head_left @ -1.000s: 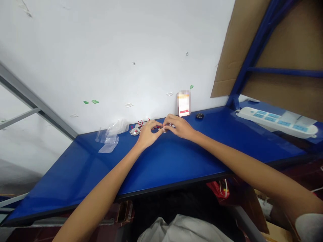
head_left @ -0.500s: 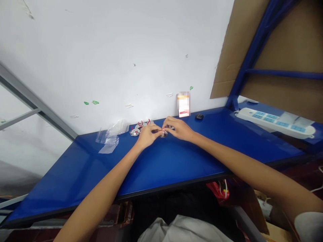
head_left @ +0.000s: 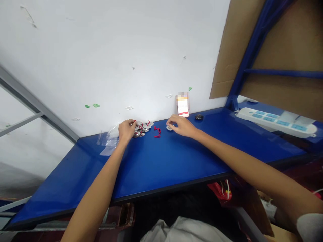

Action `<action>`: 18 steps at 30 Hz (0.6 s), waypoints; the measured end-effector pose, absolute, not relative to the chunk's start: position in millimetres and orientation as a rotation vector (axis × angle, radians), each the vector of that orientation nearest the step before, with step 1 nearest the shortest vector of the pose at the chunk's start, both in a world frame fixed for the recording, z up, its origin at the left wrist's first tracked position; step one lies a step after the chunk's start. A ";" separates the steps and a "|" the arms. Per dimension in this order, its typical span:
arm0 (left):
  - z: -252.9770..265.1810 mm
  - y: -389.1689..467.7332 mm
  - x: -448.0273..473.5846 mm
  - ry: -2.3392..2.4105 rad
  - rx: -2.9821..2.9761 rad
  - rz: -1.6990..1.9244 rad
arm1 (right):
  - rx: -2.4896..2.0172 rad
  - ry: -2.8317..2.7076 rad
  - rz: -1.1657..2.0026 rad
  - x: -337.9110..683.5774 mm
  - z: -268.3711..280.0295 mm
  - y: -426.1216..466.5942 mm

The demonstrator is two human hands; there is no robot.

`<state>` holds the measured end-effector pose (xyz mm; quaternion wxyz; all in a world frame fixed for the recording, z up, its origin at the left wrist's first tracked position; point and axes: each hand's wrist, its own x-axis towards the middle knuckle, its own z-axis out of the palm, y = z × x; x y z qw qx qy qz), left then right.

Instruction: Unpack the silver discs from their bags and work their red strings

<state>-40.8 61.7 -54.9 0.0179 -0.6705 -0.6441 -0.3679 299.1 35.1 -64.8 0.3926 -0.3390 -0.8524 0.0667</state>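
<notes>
My left hand is pinched at the left side of a pile of silver finger cymbals with red cords. A bit of red shows at its fingertips, so it seems to grip one cymbal by its cord. To the right, my right hand has its thumb and fingers closed on a single finger cymbal held low at the table, mostly covered by the fingers. Between the hands several loose red cords lie on the blue table.
Crumpled clear plastic bags lie left of the pile. A phone leans on the white wall, with a small black object beside it. Farther right is a white power strip by the blue frame.
My hands were together over one cymbal and have parted. My left hand has moved left to the pile, uncovering the red cords; my right hand has shifted slightly right with a cymbal.
</notes>
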 end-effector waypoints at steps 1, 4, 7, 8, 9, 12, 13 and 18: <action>-57.1 63.3 -42.4 -2.012 -2.083 -1.121 | -0.875 -2.172 0.167 299.4 -65.4 35.6; -62.4 65.7 -41.6 -2.018 -2.146 -1.075 | -0.924 -2.220 0.139 301.3 -68.7 38.2; -64.8 66.3 -38.1 -2.011 -2.277 -1.040 | -0.965 -2.280 0.094 304.8 -74.5 43.2; -64.9 66.2 -37.2 -2.007 -2.303 -1.032 | -0.977 -2.290 0.082 306.0 -76.5 45.1; -64.7 65.8 -36.5 -2.002 -2.310 -1.027 | -0.992 -2.292 0.071 307.2 -78.1 46.8; -61.9 62.3 -33.5 -1.980 -2.253 -1.030 | -1.042 -2.289 0.057 310.4 -80.4 50.5; -60.5 60.2 -31.7 -1.962 -2.233 -1.038 | -1.053 -2.295 0.057 311.2 -80.4 51.1; -56.1 44.9 -13.1 -1.722 -2.394 -1.013 | -1.052 -2.404 0.031 314.9 -80.9 53.4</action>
